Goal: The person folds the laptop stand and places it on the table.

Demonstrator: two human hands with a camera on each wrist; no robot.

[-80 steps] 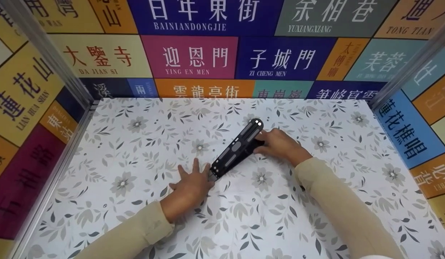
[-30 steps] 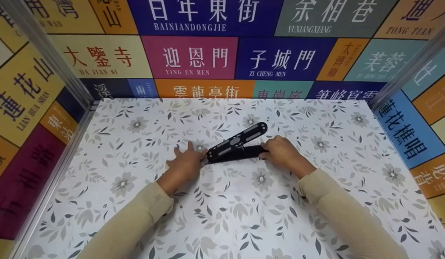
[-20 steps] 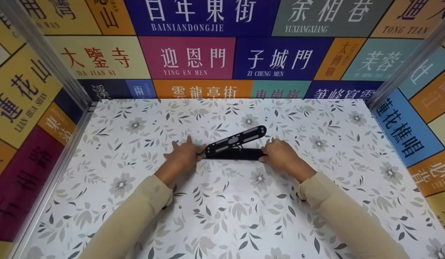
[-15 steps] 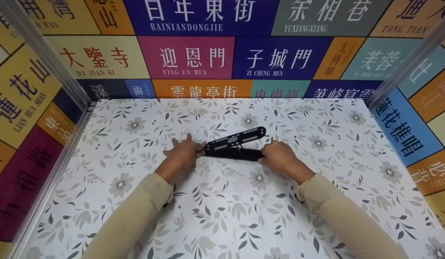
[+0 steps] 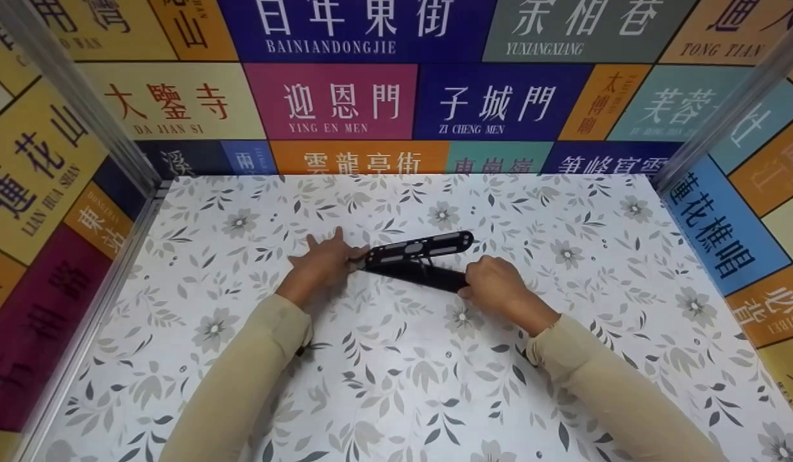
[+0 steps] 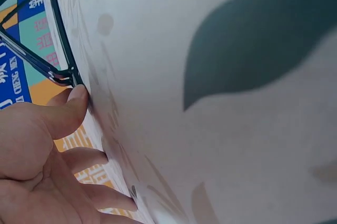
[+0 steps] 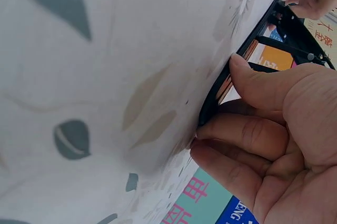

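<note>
A black folding stand, apparently a laptop stand, lies mid-table with its two hinged panels spread in a narrow V. Grey pads line the upper panel, and a thin strut joins it to the lower panel. At the hinge end, my left hand pinches the stand between thumb and forefinger, its other fingers spread. My right hand grips the lower panel's free end, thumb on one face and curled fingers on the other, as the right wrist view shows. Part of the hinge is hidden by the left fingers.
The table has a white covering printed with grey flowers and leaves. Sign-patterned walls enclose its back and sides, with metal posts at the corners.
The stand has turned clockwise from a steep diagonal, and its panels have spread apart. My left hand has moved up and left; the right has come down slightly with the lower panel.
</note>
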